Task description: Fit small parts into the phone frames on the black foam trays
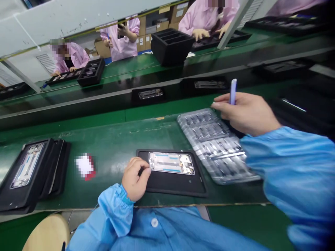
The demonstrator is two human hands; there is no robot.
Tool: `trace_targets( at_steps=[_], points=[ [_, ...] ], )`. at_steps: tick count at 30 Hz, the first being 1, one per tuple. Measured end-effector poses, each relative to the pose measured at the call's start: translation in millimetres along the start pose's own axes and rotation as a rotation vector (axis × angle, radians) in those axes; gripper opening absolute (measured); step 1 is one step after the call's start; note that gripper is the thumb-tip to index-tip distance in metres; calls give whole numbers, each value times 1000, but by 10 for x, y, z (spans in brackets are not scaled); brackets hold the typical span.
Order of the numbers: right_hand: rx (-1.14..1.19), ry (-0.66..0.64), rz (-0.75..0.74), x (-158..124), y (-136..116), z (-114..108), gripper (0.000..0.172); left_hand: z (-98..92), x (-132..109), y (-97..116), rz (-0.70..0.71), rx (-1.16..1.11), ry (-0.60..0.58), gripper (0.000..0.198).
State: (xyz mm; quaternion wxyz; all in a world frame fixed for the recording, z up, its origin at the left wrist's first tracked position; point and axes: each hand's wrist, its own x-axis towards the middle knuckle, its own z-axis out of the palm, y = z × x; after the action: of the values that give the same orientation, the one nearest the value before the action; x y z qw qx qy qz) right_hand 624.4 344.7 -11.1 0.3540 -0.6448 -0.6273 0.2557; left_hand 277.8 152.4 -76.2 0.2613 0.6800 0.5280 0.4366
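Observation:
A phone mid-frame (pixel 171 163) with exposed inner parts and blue strips lies in a black foam tray (pixel 172 184) before me. My left hand (pixel 136 178) is at the frame's left end, thumb and forefinger closed at its edge. My right hand (pixel 247 111) is raised over the far right part of a clear plastic blister tray (pixel 217 144). A lavender pen-like tool (pixel 233 91) stands up from its closed fingers. Its thumb and forefinger pinch together at the left; whether something tiny is between them I cannot tell. Small dark parts seem to sit in the blister pockets.
Stacked black trays, the top one with another phone frame (pixel 27 165), stand at the left. Nearby is a small red and white item (pixel 86 166), blurred out. More trayed frames (pixel 150 93) line the far ledge. Across the bench, people in pink work beside black bins (pixel 171 47).

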Motion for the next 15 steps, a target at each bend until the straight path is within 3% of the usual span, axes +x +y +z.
trace_targets(
  at_steps=[3, 5, 7, 10, 15],
  points=[
    [241, -329, 87, -627, -233, 132, 36, 155, 127, 123, 42, -64, -76, 8],
    [336, -560, 67, -1054, -330, 319, 32, 280, 170, 188, 79, -104, -153, 10],
    [433, -710, 76, -1401, -355, 516, 32, 395, 163, 228, 115, -146, -231, 12],
    [537, -765, 112, -1717, -281, 726, 34, 509, 74, 233, 134, -194, -316, 11],
    [562, -755, 180, -1924, -111, 836, 33, 564, -115, 180, 108, -175, -356, 14]
  ],
)
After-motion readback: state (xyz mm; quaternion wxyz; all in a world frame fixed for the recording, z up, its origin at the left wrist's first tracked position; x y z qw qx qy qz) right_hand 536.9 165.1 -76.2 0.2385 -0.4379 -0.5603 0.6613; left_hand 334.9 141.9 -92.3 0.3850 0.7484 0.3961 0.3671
